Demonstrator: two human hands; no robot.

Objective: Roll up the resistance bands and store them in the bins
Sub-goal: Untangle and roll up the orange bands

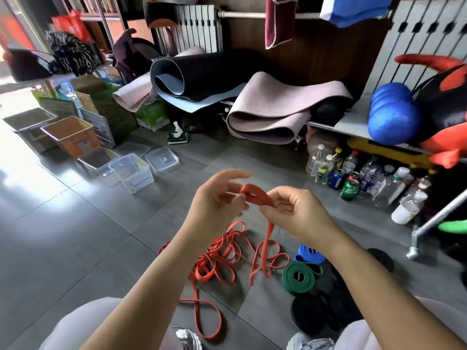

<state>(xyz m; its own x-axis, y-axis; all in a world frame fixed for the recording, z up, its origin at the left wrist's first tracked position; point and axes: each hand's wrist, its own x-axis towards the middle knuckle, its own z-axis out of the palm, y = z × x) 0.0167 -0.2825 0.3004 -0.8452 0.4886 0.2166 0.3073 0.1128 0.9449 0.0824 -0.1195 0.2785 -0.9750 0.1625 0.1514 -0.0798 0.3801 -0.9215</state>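
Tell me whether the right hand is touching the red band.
Touching. The head view shows the right hand pinching the folded end of the red band between its fingers; the left hand pinches it too.

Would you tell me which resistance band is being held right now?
The red band looped between left hand and right hand; the rest, a red tangle and the coiled green band, blue band and black band, lie on the floor.

Your left hand (217,198) and right hand (295,210) pinch a folded red band (252,194); its loose length trails onto the floor (75,236).
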